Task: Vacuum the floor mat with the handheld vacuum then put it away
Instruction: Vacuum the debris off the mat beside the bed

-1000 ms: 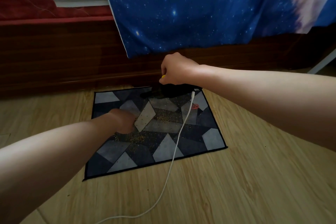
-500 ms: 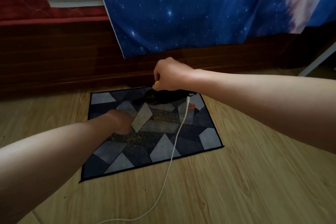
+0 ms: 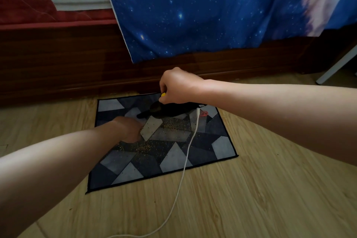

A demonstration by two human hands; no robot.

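Gripping the handheld vacuum (image 3: 166,111) in my right hand (image 3: 179,86) at 12 o'clock on the floor mat (image 3: 222,145), I'd drag its nozzle (image 3: 141,116) slowly toward 6 o'clock through the crumbs (image 3: 144,147), left hand (image 3: 129,129) pinning the fabric; whether that hand lies flat or curled, I cannot tell.

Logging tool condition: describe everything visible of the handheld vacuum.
The handheld vacuum is small, black and glossy, lying low over the far part of the floor mat, narrow nozzle pointing left. The right hand grips its top beside a yellow piece. A white cord leaves its rear end, crossing the mat onto the wooden floor. Details are dim.
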